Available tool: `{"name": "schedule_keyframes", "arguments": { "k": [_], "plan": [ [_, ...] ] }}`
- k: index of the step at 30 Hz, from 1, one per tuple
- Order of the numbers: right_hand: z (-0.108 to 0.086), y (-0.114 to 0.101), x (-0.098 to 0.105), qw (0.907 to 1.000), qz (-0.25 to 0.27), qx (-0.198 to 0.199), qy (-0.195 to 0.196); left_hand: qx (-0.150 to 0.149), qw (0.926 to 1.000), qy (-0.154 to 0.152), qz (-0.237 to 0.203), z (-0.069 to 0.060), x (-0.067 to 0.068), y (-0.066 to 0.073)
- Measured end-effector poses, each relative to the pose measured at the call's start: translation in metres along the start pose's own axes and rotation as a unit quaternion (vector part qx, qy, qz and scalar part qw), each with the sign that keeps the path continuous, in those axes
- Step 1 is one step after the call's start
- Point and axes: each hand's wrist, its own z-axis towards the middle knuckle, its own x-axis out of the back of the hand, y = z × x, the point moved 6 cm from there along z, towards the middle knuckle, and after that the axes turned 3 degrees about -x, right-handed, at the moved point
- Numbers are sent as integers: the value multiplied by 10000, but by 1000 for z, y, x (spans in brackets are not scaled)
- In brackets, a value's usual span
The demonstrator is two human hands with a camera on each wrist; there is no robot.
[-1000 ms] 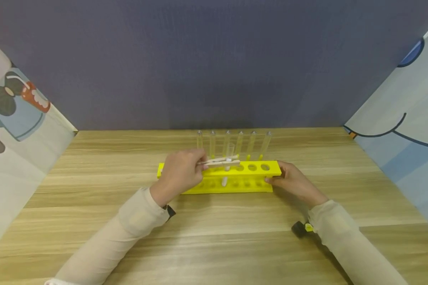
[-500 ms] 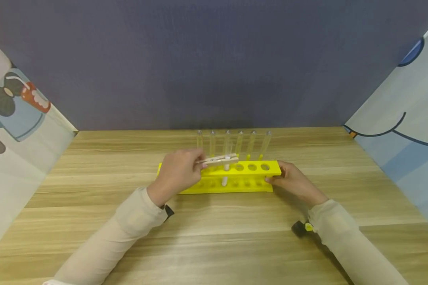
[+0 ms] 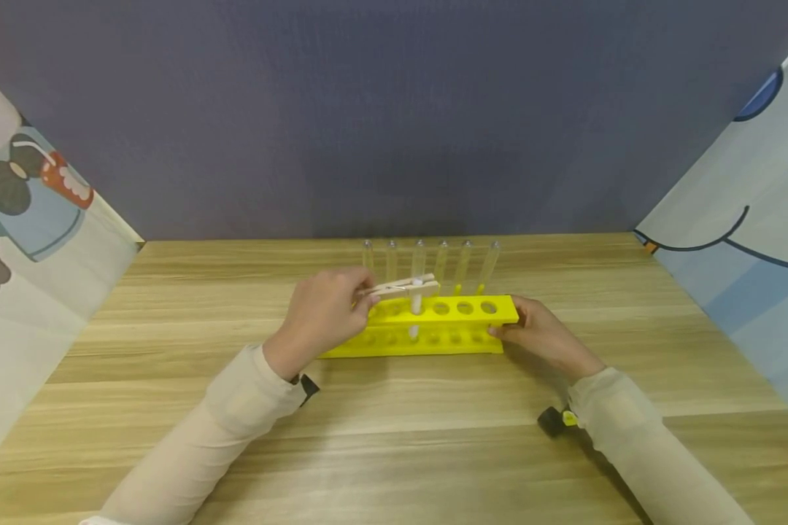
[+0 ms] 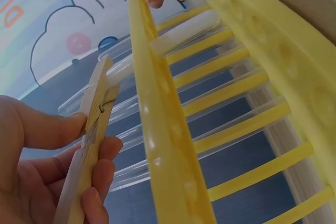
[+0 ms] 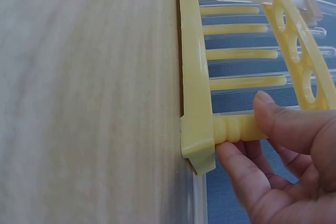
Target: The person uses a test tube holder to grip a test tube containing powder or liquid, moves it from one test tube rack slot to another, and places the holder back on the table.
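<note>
My left hand (image 3: 322, 313) pinches a wooden clothespin-like clamp (image 4: 94, 114), whose jaws close round a clear test tube (image 4: 118, 73) with white contents (image 4: 184, 32). This tube passes through a hole in the upper shelf of the yellow rack (image 3: 476, 310); its white lower part shows between the shelves in the head view. My right hand (image 5: 289, 156) grips the rack's right end post (image 5: 239, 128) between thumb and fingers. The rack's left end is hidden behind my left hand in the head view.
Several clear tubes (image 3: 489, 266) stand upside down on the pegs along the rack's far side. A dark panel (image 3: 394, 124) rises behind the wooden table (image 3: 433, 452), with cartoon-printed panels (image 3: 59, 189) at both sides.
My left hand has moved slightly left and up, and the clamp and the tube with white contents have risen in the rack. My right hand stays on the rack's end.
</note>
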Motion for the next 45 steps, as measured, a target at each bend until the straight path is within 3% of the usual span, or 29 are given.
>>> {"name": "schedule_keyframes", "arguments": {
  "k": [28,45],
  "plan": [
    [3,6,-1,9999,-41,-159,-16,-148,9993,356,10,2,27,6],
    [2,1,0,10000,-47,15,15,-336,9981,480,179,8,37,12]
  ]
}}
